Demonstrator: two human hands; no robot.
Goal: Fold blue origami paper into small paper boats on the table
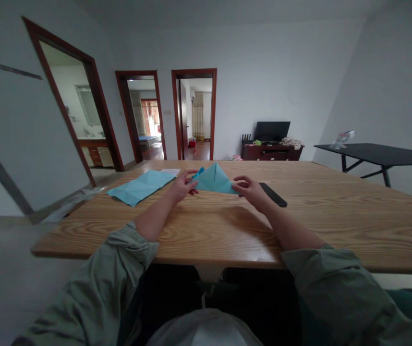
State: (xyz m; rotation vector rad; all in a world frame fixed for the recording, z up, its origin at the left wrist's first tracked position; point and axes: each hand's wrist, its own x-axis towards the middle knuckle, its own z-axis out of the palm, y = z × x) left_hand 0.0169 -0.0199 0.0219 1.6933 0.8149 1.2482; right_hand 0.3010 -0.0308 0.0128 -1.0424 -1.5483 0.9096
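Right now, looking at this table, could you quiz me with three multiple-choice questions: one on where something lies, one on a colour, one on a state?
1. Where does the black phone lie?
A. beside the right hand
B. on the floor
C. under the flat sheet

2. What colour is the folded paper?
A. red
B. blue
C. white

3. How is the other sheet lying?
A. crumpled into a ball
B. rolled up
C. flat and creased

Answers: 1 A, it rests on the wooden table just right of that hand. 2 B, both hands, the left hand too, pinch a blue triangle. 3 C, fold lines cross it.

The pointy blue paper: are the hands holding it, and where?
Yes. The left hand pinches the folded light-blue paper triangle at its left corner, the right hand at its right corner.
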